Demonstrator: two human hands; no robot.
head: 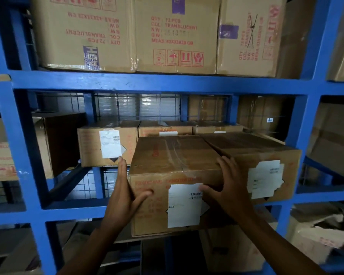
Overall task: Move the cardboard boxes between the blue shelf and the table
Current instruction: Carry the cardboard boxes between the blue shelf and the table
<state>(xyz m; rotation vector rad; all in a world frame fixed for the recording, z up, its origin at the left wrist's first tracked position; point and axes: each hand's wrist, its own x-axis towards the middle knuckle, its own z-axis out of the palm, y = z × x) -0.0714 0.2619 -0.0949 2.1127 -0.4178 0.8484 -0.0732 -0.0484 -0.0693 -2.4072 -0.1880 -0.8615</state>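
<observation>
Cardboard box [173, 161] jutting over front edge of blue shelf [147, 82], touching second box [266, 151] at right. Left hand [125, 195] flat against its left side, fingers together, thumb on front; right hand [226, 187], fingers spread, over top edge.

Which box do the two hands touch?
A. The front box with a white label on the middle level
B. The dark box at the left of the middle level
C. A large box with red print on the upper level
A: the left hand lies flat against the left side of the front box, and the right hand lies over its top front edge, on the middle level of the blue shelf.
</observation>
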